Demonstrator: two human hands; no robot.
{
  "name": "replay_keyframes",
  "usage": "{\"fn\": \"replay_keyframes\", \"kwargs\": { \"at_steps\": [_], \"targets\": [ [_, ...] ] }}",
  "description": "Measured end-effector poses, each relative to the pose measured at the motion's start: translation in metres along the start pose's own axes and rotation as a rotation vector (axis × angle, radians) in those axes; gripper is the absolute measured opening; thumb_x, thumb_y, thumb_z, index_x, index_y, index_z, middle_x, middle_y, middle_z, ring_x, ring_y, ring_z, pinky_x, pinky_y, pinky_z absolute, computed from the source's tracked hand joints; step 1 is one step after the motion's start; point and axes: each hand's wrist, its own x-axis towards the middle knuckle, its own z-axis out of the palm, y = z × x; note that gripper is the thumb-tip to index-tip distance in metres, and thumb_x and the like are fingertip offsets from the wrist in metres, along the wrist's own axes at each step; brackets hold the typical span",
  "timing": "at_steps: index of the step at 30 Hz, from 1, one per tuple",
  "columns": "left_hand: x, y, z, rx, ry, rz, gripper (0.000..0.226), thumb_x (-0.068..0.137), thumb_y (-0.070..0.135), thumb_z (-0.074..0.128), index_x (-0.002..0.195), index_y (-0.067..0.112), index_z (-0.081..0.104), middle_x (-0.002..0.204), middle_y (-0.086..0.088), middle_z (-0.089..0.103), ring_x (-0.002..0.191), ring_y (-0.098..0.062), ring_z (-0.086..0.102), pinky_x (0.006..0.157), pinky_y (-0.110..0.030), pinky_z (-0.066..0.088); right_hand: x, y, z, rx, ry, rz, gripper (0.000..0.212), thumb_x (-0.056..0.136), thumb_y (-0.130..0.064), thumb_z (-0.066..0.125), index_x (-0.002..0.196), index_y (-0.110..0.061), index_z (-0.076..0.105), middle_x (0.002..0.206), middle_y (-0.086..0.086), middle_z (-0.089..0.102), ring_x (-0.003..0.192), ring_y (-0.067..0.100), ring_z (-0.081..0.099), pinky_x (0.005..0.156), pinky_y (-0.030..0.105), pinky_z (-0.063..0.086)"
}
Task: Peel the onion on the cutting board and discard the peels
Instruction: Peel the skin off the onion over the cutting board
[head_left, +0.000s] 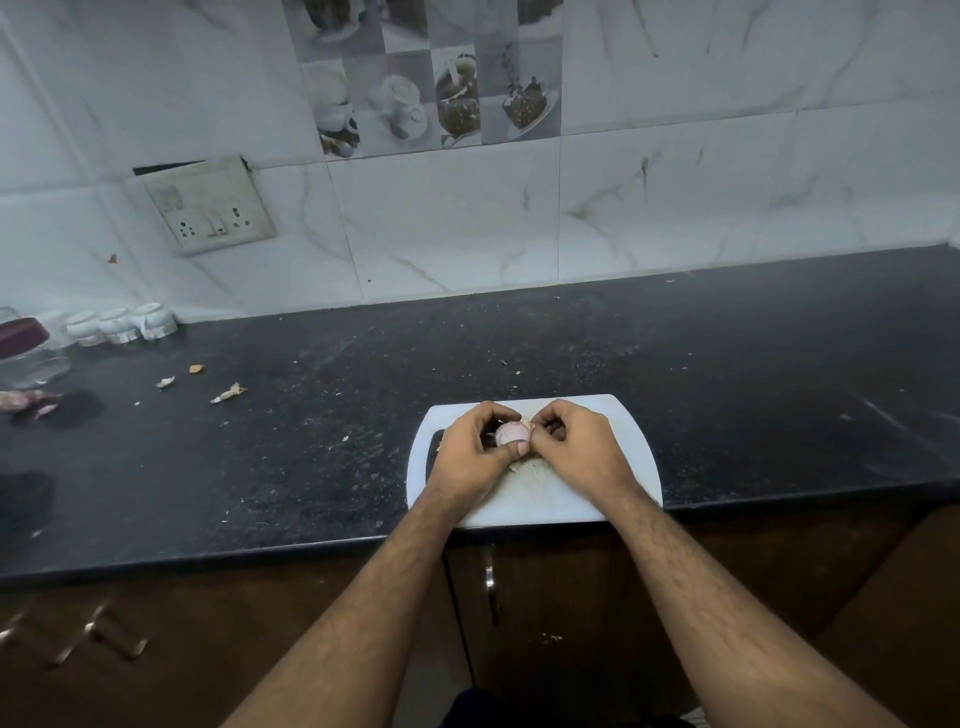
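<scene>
Onion (508, 433) over cutting board (623, 441), left hand (475, 452) cupping, right hand (574, 449) pinching peel

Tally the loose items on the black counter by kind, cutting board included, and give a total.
White cutting board: 1
Onion, gripped by left hand and right hand: 1
White cups by the wall: 3
Jar with dark red lid: 1
Larger peel scraps at left: 3
Total: 9
</scene>
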Motion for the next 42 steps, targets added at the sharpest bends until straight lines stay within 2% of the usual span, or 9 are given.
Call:
{"fn": "replay_keyframes", "kwargs": {
  "at_steps": [4, 8, 13, 22, 28, 30, 32, 37, 42],
  "targets": [
    [-0.0005, 0.0006, -0.0009, -0.028, -0.011, 0.011, 0.031, 0.080, 0.009, 0.086, 0.107, 0.018, 0.072, 0.102, 0.003, 0.077, 0.099, -0.011, 0.072, 0.087, -0.025, 0.056, 0.0007, -0.0006, 0.0000, 0.032, -0.069, -0.078, 0.018, 0.091, -0.040, 0.072, 0.104, -0.027, 0.069, 0.089, -0.010, 0.069, 0.076, 0.005, 0.062, 0.071, 0.021, 0.052],
    [-0.0008, 0.0012, -0.0013, -0.055, -0.028, 0.006, 0.032, 0.078, 0.006, 0.087, 0.107, 0.015, 0.073, 0.103, 0.000, 0.078, 0.102, -0.016, 0.073, 0.089, -0.026, 0.058, 0.0047, 0.0030, -0.0003, 0.077, -0.067, -0.049, 0.013, 0.087, -0.035, 0.078, 0.094, -0.026, 0.071, 0.085, -0.009, 0.072, 0.071, 0.004, 0.060, 0.066, 0.017, 0.048],
    [-0.0018, 0.0028, -0.0008, -0.062, -0.020, -0.010, 0.033, 0.079, 0.002, 0.086, 0.108, 0.008, 0.072, 0.101, -0.001, 0.076, 0.091, 0.000, 0.070, 0.082, -0.017, 0.055, 0.0076, 0.0054, 0.0006, 0.039, -0.055, -0.052, 0.010, 0.095, -0.027, 0.071, 0.086, -0.023, 0.067, 0.081, -0.008, 0.072, 0.075, 0.007, 0.065, 0.067, 0.022, 0.046],
    [-0.0013, 0.0021, 0.0017, -0.036, -0.017, -0.008, 0.032, 0.081, 0.001, 0.085, 0.107, 0.010, 0.067, 0.100, 0.006, 0.070, 0.088, 0.007, 0.065, 0.083, -0.019, 0.054, 0.0077, 0.0005, 0.0069, -0.226, -0.009, -0.034, 0.015, 0.104, -0.028, 0.052, 0.094, -0.017, 0.054, 0.093, -0.004, 0.063, 0.084, 0.016, 0.060, 0.073, 0.036, 0.049],
    [-0.0037, 0.0013, -0.0013, -0.015, 0.021, 0.044, 0.034, 0.077, 0.007, 0.087, 0.092, 0.028, 0.065, 0.101, 0.008, 0.067, 0.096, -0.009, 0.063, 0.094, -0.038, 0.056, 0.0079, 0.0017, 0.0060, -0.265, 0.013, -0.027, 0.005, 0.094, -0.018, 0.061, 0.092, -0.015, 0.058, 0.089, -0.005, 0.063, 0.078, 0.014, 0.059, 0.064, 0.025, 0.043],
    [-0.0030, 0.0011, -0.0021, -0.021, 0.034, 0.050, 0.032, 0.078, 0.009, 0.086, 0.091, 0.030, 0.065, 0.103, 0.006, 0.068, 0.100, -0.012, 0.064, 0.098, -0.042, 0.056, 0.0069, 0.0022, 0.0032, -0.188, 0.011, -0.050, 0.011, 0.094, -0.010, 0.062, 0.103, -0.016, 0.061, 0.098, -0.008, 0.062, 0.080, 0.008, 0.058, 0.066, 0.014, 0.041],
    [-0.0018, -0.0006, -0.0019, -0.040, 0.030, 0.040, 0.032, 0.076, 0.012, 0.085, 0.089, 0.034, 0.065, 0.104, 0.007, 0.069, 0.102, -0.015, 0.067, 0.101, -0.046, 0.056, 0.0057, 0.0028, 0.0001, -0.104, 0.010, -0.047, 0.021, 0.098, -0.007, 0.058, 0.115, -0.018, 0.060, 0.102, -0.007, 0.064, 0.086, 0.006, 0.062, 0.070, 0.012, 0.042],
    [-0.0010, -0.0018, -0.0015, -0.059, 0.028, -0.001, 0.033, 0.076, 0.010, 0.087, 0.093, 0.028, 0.065, 0.105, 0.007, 0.071, 0.105, -0.020, 0.071, 0.100, -0.045, 0.058, 0.0031, -0.0001, 0.0005, -0.016, 0.029, -0.041, 0.020, 0.107, -0.031, 0.047, 0.111, -0.023, 0.065, 0.086, -0.009, 0.071, 0.082, 0.007, 0.067, 0.068, 0.022, 0.047],
    [-0.0020, -0.0008, -0.0007, -0.083, 0.026, -0.015, 0.041, 0.073, 0.018, 0.084, 0.107, 0.031, 0.067, 0.112, 0.003, 0.073, 0.107, -0.017, 0.073, 0.098, -0.045, 0.060, 0.0028, 0.0013, 0.0024, -0.007, -0.053, -0.078, 0.013, 0.093, -0.037, 0.072, 0.099, -0.026, 0.073, 0.089, -0.012, 0.074, 0.084, 0.005, 0.067, 0.076, 0.022, 0.054]
  ]
}}
